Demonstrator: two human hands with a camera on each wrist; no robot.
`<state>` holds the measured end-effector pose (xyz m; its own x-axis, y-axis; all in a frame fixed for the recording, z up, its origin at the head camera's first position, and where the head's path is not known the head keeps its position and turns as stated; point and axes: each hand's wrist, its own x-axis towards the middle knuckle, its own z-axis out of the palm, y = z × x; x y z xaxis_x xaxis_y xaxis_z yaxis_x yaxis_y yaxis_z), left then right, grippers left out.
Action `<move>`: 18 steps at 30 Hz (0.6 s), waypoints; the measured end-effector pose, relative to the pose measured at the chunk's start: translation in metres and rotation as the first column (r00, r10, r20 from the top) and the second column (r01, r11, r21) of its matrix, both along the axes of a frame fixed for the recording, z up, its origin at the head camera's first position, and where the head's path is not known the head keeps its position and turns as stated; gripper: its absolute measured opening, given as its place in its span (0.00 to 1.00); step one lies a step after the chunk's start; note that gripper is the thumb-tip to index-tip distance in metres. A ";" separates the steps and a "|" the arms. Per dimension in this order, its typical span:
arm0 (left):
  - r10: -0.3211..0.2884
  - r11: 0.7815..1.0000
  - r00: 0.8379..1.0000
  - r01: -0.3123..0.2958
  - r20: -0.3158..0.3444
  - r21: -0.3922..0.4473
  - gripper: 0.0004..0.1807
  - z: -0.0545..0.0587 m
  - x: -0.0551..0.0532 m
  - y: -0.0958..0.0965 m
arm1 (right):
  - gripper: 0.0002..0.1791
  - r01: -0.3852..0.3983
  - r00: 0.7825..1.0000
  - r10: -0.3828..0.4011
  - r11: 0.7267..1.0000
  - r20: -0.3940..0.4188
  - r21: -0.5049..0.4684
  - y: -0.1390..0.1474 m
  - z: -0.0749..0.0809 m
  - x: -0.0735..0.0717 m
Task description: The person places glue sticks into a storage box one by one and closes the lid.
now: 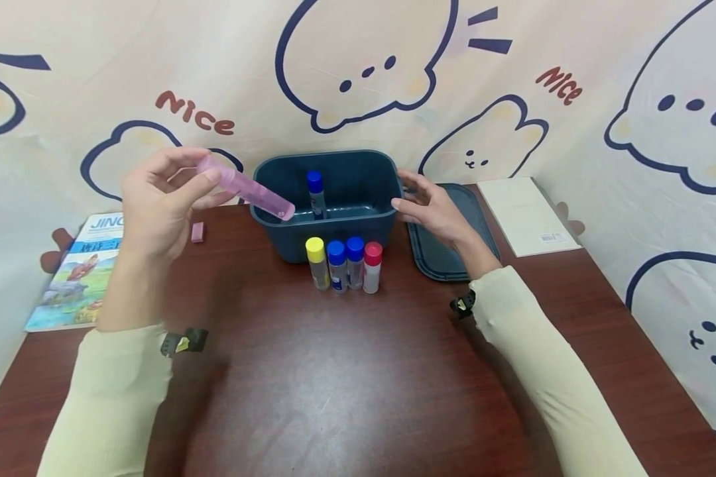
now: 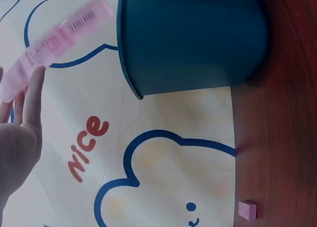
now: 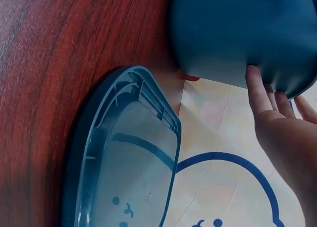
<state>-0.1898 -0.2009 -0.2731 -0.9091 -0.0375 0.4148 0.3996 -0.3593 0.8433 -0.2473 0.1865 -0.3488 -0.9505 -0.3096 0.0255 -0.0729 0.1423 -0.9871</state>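
Observation:
My left hand (image 1: 164,199) pinches one end of a translucent pink tube-shaped case (image 1: 253,191), tilted so its far end dips over the rim of a dark teal bin (image 1: 280,235). A barcode shows on the pink case (image 2: 81,24) in the left wrist view. At the bin's right end, the fingertips of my right hand (image 1: 432,205) touch its outer wall; the right wrist view shows that hand's fingers (image 3: 258,90) fairly straight against it. Inside the bin a blue-capped glue stick (image 1: 316,195) stands upright. In front stand several more, capped yellow (image 1: 317,264), blue (image 1: 337,266) and red (image 1: 372,267).
The bin's teal lid (image 1: 447,248) lies right of the bin, beside a pale notebook (image 1: 528,215). At the left are a colourful book (image 1: 80,278) and a small pink block (image 1: 197,232). A printed cloth (image 1: 358,66) hangs behind the brown table (image 1: 334,384).

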 end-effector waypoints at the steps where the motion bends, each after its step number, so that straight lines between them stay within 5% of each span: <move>1: 0.016 1.000 1.000 -0.016 0.004 -0.014 0.17 -0.001 0.000 0.001 | 0.37 0.001 1.000 -0.001 1.000 0.000 0.000 0.000 0.000 0.000; 6: 0.059 0.991 0.998 -0.056 0.023 -0.121 0.17 -0.006 -0.003 0.009 | 0.37 -0.002 1.000 0.002 1.000 0.006 0.002 0.000 -0.001 0.000; 9: 0.100 0.966 0.994 -0.084 0.052 -0.244 0.17 -0.008 -0.006 0.015 | 0.37 -0.001 1.000 0.001 1.000 0.007 0.013 0.000 -0.001 0.001; 11: 0.155 0.919 0.986 -0.118 0.068 -0.376 0.18 -0.008 -0.009 0.019 | 0.37 0.000 1.000 0.000 1.000 0.004 0.020 0.000 -0.002 0.001; 16: 0.233 0.761 0.970 -0.138 0.069 -0.634 0.21 -0.008 -0.019 0.027 | 0.36 0.003 1.000 -0.003 1.000 -0.002 0.016 0.000 -0.001 0.001; 18: 0.231 0.728 0.970 -0.122 0.073 -0.675 0.22 -0.009 -0.023 0.030 | 0.36 0.003 1.000 -0.003 1.000 -0.002 0.016 0.000 0.000 0.001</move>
